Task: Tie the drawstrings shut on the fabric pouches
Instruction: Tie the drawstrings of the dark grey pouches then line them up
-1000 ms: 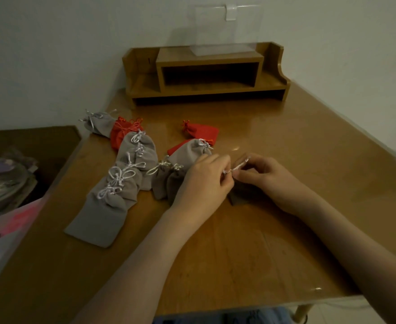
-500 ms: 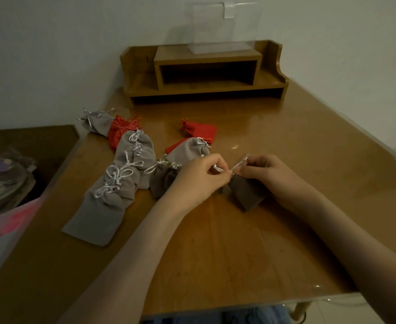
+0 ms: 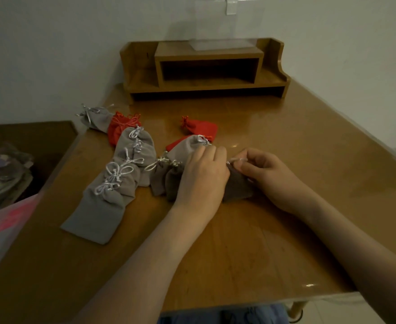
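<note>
My right hand [image 3: 270, 177] is pinching the silver drawstring [image 3: 235, 160] between thumb and forefinger at the mouth of a dark grey pouch [image 3: 238, 187]. The pouch is lying on the counter [image 3: 285, 230] between my two hands. My left hand [image 3: 204, 176] is curling over the pouch's left side with its back to the camera. Its fingertips are hidden, so I cannot tell what its grip is closing on. Just left of that hand, two small grey pouches [image 3: 165, 180] are lying side by side. Further left, a row of tied grey pouches [image 3: 112, 185] is overlapping toward the far left corner, touching a red pouch [image 3: 117, 129]. A second red pouch [image 3: 200, 128] is lying beyond my left hand. A wooden shelf unit [image 3: 204, 69] is standing against the wall.
</note>
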Motion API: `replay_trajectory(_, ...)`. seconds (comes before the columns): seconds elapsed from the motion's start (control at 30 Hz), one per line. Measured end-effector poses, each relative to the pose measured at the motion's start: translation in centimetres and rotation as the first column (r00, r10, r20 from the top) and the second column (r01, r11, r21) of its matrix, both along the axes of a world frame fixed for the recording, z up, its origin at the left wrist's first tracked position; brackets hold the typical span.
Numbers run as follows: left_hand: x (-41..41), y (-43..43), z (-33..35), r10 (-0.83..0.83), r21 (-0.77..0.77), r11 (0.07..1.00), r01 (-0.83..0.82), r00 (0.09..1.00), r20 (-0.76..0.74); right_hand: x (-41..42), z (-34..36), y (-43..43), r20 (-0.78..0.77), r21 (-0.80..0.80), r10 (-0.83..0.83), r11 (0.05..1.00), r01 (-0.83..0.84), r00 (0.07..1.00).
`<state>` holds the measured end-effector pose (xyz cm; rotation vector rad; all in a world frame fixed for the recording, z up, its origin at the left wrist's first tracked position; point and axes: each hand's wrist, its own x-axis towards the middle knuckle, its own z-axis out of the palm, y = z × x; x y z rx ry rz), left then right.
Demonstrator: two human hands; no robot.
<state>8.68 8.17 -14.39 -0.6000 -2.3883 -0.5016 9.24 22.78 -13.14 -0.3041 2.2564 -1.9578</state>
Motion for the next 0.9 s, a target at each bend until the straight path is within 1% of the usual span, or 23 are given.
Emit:
replay_trajectory(0.07,-0.13,-0.51,0.20,-0.021,-0.005,1.000,0.020,0.998,-0.065,0.16,0.18,-0.20,0.065,-0.187,0.052,0.982,-0.039,0.996)
replay_trajectory(0.1,-0.09,-0.62,0.27,-0.044,-0.012,0.999,0.043,0.995,-0.094,0.17,0.22,-0.24,0.090,-0.245,0.067,0.969,-0.043,0.994)
replay_trajectory(0.13,-0.05,-0.58,0.34,-0.079,-0.027,0.997,0.076,0.990,-0.116,0.03,0.24,-0.16,0.107,-0.264,0.067,0.964,-0.037,0.992)
replay_trajectory(0.2,0.15,-0.33,0.33,-0.134,-0.066,0.990,0.126,0.982,-0.134,-0.14,0.18,0.06,0.133,-0.223,0.064,0.974,-0.033,0.989)
replay_trajectory(0.27,0.24,-0.25,0.27,-0.152,-0.084,0.986,0.141,0.979,-0.138,-0.24,0.18,0.35,0.130,-0.161,0.072,0.986,-0.050,0.989)
replay_trajectory(0.43,0.44,-0.51,0.27,-0.144,-0.093,0.987,0.131,0.979,-0.144,-0.12,0.32,0.56,0.074,-0.108,0.074,0.992,-0.066,0.994)
replay_trajectory(0.57,0.44,-0.47,0.06,-0.131,-0.101,0.987,0.121,0.986,-0.100,-0.14,0.17,0.62,0.017,-0.032,0.043,0.999,-0.043,0.999)
replay_trajectory(0.77,0.56,-0.32,-0.03,-0.112,-0.056,0.993,0.108,0.990,-0.081,-0.18,0.20,0.58,0.012,-0.076,0.044,0.996,-0.043,0.999)
replay_trajectory(0.83,0.41,-0.37,-0.06,-0.126,-0.030,0.992,0.125,0.989,-0.071,-0.14,0.19,0.60,-0.011,-0.064,0.036,0.997,-0.037,0.999)
replay_trajectory(0.9,0.32,-0.43,-0.07,-0.160,0.023,0.987,0.161,0.987,-0.031,-0.11,0.15,0.65,-0.030,-0.034,0.027,0.999,-0.028,0.999)
